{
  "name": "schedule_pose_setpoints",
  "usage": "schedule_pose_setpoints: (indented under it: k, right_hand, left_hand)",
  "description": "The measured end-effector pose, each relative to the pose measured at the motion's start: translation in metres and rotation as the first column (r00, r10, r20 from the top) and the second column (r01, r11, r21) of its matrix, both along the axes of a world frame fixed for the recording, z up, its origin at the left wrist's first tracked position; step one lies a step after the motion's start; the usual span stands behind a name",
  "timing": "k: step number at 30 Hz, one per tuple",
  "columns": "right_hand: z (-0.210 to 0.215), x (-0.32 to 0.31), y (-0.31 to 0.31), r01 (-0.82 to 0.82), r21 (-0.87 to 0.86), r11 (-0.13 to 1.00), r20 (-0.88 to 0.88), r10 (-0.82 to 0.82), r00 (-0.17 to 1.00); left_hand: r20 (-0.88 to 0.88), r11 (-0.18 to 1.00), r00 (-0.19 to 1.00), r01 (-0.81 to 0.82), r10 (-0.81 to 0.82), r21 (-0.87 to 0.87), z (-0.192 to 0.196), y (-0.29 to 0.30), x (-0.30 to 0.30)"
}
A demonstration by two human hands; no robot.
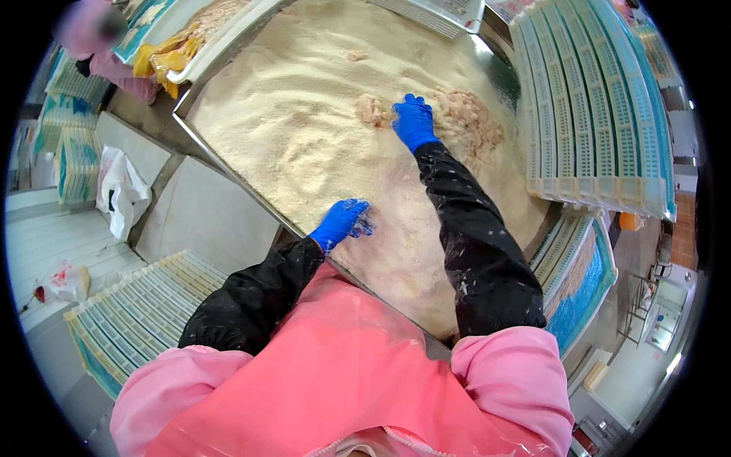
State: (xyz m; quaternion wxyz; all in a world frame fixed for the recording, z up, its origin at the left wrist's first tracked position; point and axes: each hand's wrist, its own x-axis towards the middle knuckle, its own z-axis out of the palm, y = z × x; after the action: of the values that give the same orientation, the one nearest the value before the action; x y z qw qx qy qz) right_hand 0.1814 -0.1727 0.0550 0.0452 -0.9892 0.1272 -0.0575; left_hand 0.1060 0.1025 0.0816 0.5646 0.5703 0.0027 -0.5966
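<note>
A broad metal tray (251, 186) holds a thick bed of pale yellow crumb coating (289, 107). My right hand (414, 124), in a blue glove, reaches far into the tray with its fingers curled down. It sits between a small clump of raw pink meat (371, 111) and a larger heap of raw meat pieces (470, 122); whatever lies under the fingers is hidden. Closer to me, my left hand (341, 224), also blue-gloved, hovers over or rests on the crumbs by the tray's near left edge. Its fingers are loosely apart and dusted with coating.
Tall stacks of plastic trays stand at the right (594, 107) and lower left (145, 312). A blue-lined tray (575, 282) sits beside my right arm. Beyond the far left edge are a white tub of meat (217, 34), yellow gloves (164, 57) and another person (126, 76).
</note>
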Motion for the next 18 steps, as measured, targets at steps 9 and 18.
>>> schedule_pose_setpoints:
  k: [9, 18]
  right_hand:
    - [0.023, -0.051, -0.028, 0.017, 0.829, 0.559, 0.187, -0.306, 0.933]
    - [0.113, -0.145, 0.0, -0.16, 0.885, 0.437, 0.408, -0.564, 0.718]
  left_hand:
    - [-0.008, 0.997, 0.997, 0.075, -0.075, -0.034, -0.005, 0.004, 0.006]
    - [-0.117, 0.997, 0.99, 0.068, -0.073, -0.048, -0.023, 0.004, 0.006]
